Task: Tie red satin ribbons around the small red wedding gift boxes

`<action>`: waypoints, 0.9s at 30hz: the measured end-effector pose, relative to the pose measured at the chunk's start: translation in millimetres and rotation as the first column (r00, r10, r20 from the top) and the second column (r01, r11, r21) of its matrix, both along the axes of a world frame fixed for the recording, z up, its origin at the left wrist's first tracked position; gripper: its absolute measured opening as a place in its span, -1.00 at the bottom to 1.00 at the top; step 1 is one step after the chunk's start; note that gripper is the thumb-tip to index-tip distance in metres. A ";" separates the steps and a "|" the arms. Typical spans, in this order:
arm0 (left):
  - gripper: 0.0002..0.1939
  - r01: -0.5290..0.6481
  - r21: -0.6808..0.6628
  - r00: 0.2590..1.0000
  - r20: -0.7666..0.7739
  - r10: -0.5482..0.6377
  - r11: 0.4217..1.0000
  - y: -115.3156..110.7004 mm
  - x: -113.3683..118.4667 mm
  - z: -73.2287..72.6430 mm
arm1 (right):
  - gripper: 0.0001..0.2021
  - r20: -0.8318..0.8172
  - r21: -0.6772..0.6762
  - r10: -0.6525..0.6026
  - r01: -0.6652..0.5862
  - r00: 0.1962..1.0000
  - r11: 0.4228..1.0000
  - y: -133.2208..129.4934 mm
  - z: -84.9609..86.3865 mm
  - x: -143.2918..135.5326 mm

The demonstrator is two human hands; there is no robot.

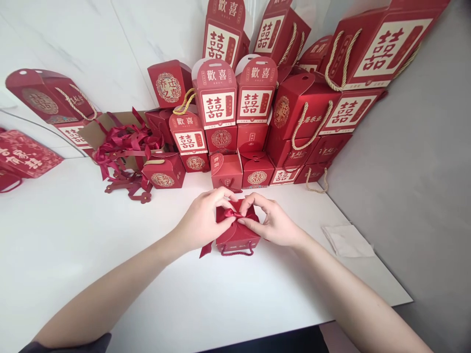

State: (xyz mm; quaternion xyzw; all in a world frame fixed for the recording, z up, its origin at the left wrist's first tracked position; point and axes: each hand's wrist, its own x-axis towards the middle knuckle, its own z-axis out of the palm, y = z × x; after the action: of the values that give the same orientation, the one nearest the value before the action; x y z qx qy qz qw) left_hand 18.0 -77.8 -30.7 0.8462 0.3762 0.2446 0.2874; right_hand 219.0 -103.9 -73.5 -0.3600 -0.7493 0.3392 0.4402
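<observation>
A small red gift box point(237, 235) with a dark red cord handle sits on the white table in front of me. Over its top runs a red ribbon point(231, 213), looped at the middle, with a loose tail hanging down at the box's left. My left hand point(206, 215) pinches the ribbon from the left, thumb and fingertips at the loop. From the right, my right hand point(270, 220) pinches the ribbon beside it, thumb below and index finger curled above. The fingertips of both hands nearly meet over the box top.
Red gift boxes point(221, 105) with rope handles are stacked along the back wall. An open carton point(91, 131) overflowing with red ribbons point(127, 142) stands at the back left. A white cloth point(348, 240) lies near the table's point(147, 294) right edge.
</observation>
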 end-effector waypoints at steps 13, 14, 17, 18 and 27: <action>-0.87 0.102 0.407 0.995 -0.023 -0.101 0.908 -6.0 1.5 -19.4 | -0.90 0.025 -0.199 -0.035 0.039 0.999 0.979 4.0 0.5 2.3; -0.87 0.107 0.429 0.994 -0.038 -0.101 0.897 -6.1 2.1 -18.1 | -0.90 -0.011 -0.240 -0.025 0.021 1.000 0.970 4.8 -0.6 2.1; -0.89 0.046 0.549 0.995 -0.098 0.009 0.835 -7.6 3.1 -11.3 | -0.91 -0.101 -0.303 -0.052 0.019 0.994 0.953 5.7 -2.3 1.4; -0.87 0.009 0.596 0.989 -0.124 0.081 0.803 -8.1 2.5 -7.9 | -0.92 -0.120 -0.310 -0.067 0.027 0.990 0.950 5.5 -2.4 1.2; -0.67 -0.048 -0.079 0.965 -0.260 0.026 0.996 0.5 -12.9 22.4 | -0.95 -0.060 -0.262 -0.085 0.066 0.995 0.963 1.1 0.6 2.0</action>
State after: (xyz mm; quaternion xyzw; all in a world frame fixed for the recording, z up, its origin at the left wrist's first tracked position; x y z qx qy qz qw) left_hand 5.1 -77.3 -8.3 0.8506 0.4364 0.1213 0.2670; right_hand 221.0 -102.8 -72.9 -0.4308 -0.6681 0.4299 0.4280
